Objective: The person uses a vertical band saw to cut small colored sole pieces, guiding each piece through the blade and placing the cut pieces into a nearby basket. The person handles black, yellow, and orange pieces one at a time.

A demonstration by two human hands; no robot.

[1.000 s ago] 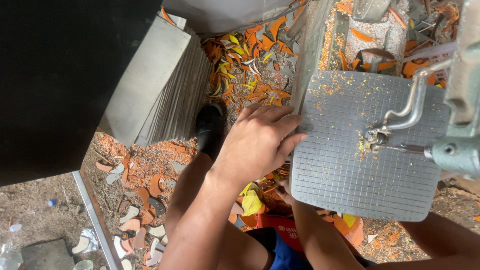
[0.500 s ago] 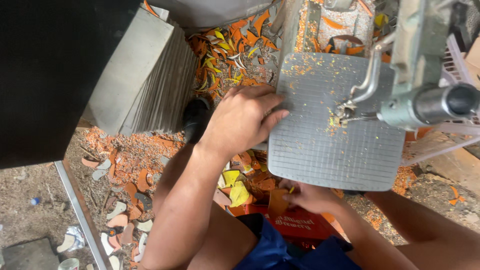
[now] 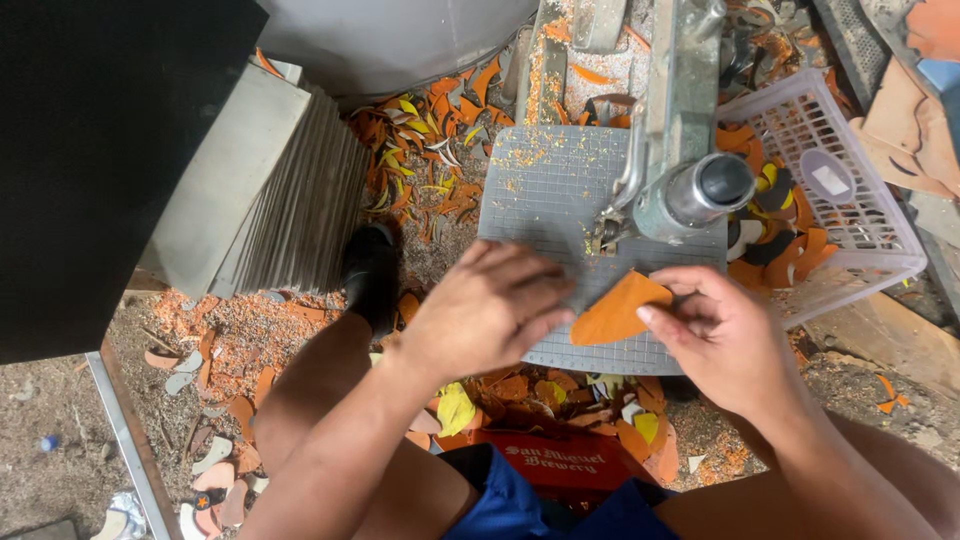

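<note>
While both hands' fingers pinch an orange piece [image 3: 618, 310], the white basket [image 3: 880, 240] holds orange offcuts [image 3: 795, 250].

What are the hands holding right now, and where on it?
An orange piece: right hand pinches its right edge, left hand fingertips press its left end.
</note>
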